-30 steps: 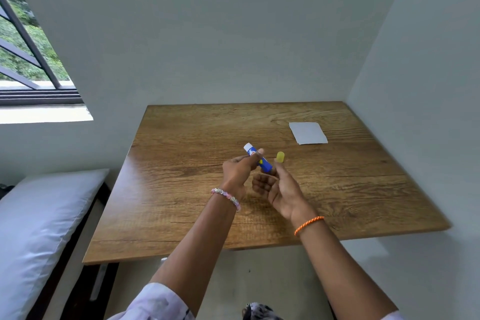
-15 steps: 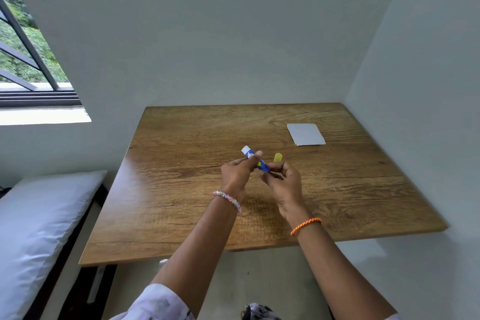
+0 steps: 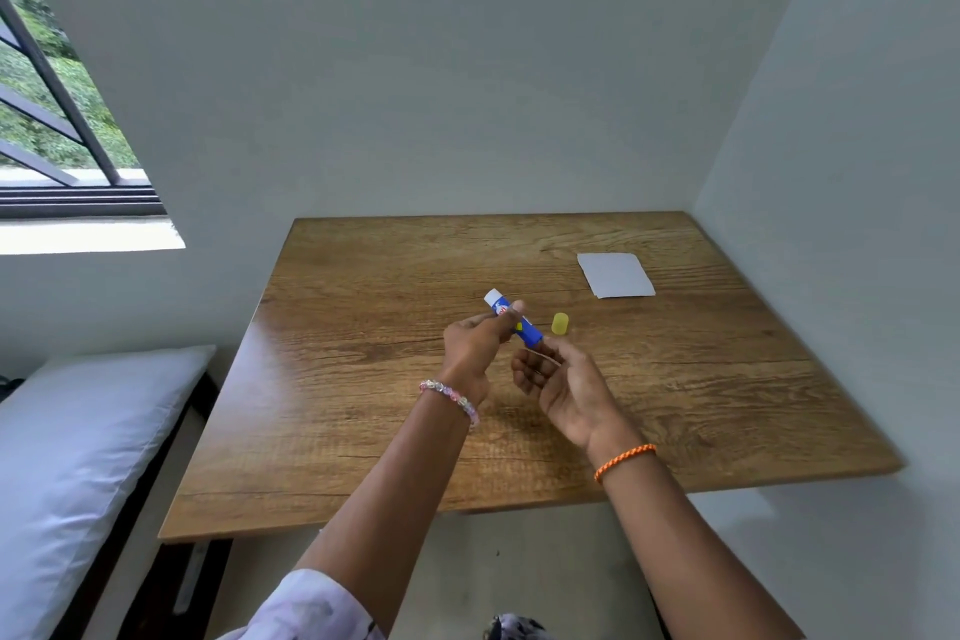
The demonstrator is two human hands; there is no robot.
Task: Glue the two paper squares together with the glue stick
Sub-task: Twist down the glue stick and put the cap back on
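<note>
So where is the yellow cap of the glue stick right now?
In the head view the yellow cap stands on the wooden table, just beyond the right hand and nearer than the white paper.

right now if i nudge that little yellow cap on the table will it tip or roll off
The yellow cap stands on end, apart from both hands, so a light nudge would probably slide it. It looks small and light, so a firmer push likely tips it. Once on its side, its round shape could roll across the smooth table.

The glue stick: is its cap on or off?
Off. The yellow cap stands alone on the table, while the left hand holds the glue stick, white tip bare.
</note>
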